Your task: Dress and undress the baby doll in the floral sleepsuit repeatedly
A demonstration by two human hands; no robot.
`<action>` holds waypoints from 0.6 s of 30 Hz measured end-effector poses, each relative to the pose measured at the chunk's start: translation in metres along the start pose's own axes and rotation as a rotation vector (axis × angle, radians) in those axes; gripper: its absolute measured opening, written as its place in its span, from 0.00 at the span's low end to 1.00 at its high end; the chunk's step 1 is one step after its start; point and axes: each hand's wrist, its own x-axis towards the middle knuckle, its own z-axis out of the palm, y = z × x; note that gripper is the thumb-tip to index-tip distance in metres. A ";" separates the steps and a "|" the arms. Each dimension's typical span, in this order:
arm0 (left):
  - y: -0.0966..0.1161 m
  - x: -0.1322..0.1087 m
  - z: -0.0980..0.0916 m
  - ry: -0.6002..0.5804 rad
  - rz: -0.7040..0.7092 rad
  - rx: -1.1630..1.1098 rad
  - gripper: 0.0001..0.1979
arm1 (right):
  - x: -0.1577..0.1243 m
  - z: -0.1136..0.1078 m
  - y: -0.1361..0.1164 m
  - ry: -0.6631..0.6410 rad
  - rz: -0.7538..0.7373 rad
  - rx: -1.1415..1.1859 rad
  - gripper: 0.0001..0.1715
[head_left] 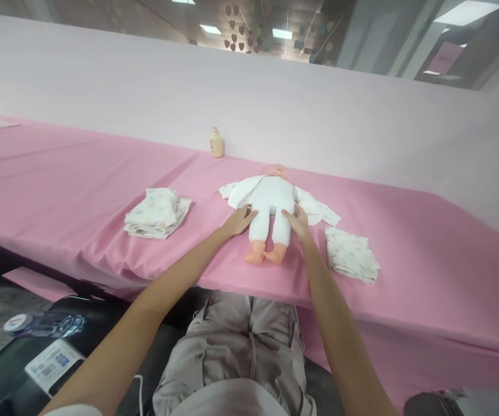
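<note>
both hands, left hand and right hand, rest with loose fingers on the doll lying on the pink worktop, its jacket spread open, folded cloths untouched

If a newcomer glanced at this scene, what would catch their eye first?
A baby doll in a white suit lies mid-table on the pink tablecloth, with the left hand and right hand resting open at its hips. Folded cloths sit on each side, and a small bottle stands by the wall.

Pink-clothed table against a pale wall, ceiling lights above.
</note>
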 end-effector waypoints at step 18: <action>0.007 0.000 -0.010 -0.037 0.045 0.610 0.27 | 0.001 -0.037 0.023 0.235 0.149 -0.588 0.26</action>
